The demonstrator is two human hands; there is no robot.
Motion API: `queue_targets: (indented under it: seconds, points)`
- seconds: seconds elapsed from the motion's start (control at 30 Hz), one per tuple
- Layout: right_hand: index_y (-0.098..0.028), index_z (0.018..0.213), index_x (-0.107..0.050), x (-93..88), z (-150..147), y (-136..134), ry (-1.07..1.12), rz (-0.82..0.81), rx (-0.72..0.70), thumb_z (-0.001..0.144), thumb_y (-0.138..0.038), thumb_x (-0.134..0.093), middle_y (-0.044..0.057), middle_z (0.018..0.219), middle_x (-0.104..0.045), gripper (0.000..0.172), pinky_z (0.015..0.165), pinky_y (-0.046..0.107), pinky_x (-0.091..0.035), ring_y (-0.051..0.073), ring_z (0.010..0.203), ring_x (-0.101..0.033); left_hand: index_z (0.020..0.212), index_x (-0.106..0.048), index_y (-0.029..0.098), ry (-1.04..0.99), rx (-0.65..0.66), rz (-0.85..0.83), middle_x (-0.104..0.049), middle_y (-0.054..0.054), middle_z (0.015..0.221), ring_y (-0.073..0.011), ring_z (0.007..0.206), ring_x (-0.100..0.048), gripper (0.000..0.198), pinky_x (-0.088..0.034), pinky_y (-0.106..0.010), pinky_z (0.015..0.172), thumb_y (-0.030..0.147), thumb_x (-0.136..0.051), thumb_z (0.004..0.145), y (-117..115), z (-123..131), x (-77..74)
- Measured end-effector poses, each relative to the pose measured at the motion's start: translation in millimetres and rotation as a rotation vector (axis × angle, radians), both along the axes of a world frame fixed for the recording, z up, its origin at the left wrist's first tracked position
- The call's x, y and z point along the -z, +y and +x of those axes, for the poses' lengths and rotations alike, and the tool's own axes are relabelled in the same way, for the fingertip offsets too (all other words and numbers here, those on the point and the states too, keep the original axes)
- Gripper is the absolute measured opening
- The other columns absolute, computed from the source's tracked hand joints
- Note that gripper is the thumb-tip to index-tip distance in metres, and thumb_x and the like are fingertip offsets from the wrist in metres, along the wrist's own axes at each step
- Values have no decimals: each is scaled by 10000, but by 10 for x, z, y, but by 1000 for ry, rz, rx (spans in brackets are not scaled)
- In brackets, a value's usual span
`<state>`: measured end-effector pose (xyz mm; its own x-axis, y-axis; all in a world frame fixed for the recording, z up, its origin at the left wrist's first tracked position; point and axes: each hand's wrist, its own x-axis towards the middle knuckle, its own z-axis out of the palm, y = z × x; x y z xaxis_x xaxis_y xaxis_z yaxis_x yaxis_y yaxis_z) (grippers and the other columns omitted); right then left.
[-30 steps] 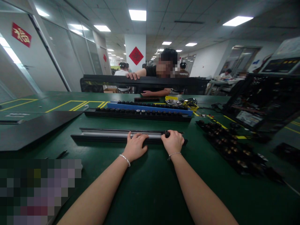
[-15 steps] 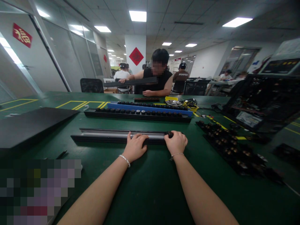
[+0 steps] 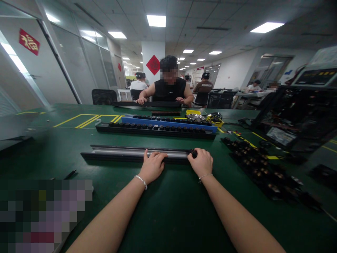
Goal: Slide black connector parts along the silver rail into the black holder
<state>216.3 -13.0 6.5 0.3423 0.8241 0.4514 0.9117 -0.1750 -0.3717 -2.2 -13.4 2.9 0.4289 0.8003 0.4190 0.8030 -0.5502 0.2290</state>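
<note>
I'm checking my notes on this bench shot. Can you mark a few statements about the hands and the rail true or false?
1. The left hand and the right hand both rest on the rail. True.
2. The table is red. False: it is green.
3. A blue strip lies beyond the rail. True.
4. The metal bowl sits beside the left hand. False: it sits far back, past the blue strip's right part.

Left hand (image 3: 152,168): I saw a thin beaded silver bracelet (image 3: 141,181) at its wrist.
Right hand (image 3: 201,163): a finer silver chain bracelet (image 3: 205,176) circled its wrist.
Forearms (image 3: 113,218): both were bare.
</note>
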Motion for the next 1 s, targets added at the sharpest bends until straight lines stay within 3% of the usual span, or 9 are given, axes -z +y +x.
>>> queue_targets:
  seconds: [0.5,0.73,1.0]
  points:
    - [-168,941,-614,49,119,12,-17,68,25,723,-377,-459,71,939,-612,340,870,354,-286,214,898,-495,1129,-509,308,8,-20,25,-650,5,1070,-176,1083,-503,348,-16,-582,1056,159,-351,856,20,1,19]
    - [-163,959,-613,42,155,9,53,45,20,715,-346,-467,86,944,-597,337,769,317,-345,213,891,-492,1143,-507,311,14,-20,9,-644,3,1089,-184,1099,-492,383,-5,-587,1054,136,-339,847,38,-15,34]
    - [-145,962,-612,61,212,23,82,70,-3,715,-344,-466,96,931,-584,350,771,311,-363,213,883,-485,1136,-519,313,2,-29,-5,-650,0,1078,-181,1097,-494,374,4,-582,1059,147,-339,854,30,-6,22]
